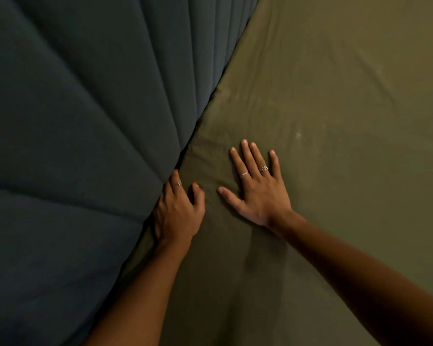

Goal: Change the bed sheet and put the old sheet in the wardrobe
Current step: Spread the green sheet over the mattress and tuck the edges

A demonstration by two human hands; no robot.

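An olive-green bed sheet [335, 121] covers the mattress across the right and lower part of the head view, with light creases. My left hand [178, 211] is at the seam where the sheet meets the padded headboard, its fingers pushed down into the gap and hidden there, thumb resting on the sheet. My right hand [256, 188] lies flat on the sheet just to the right, fingers spread, palm down, holding nothing. Rings show on both hands.
A dark blue-grey headboard [73, 133] with padded vertical channels fills the left side and meets the mattress along a diagonal line. No wardrobe or other sheet is in view.
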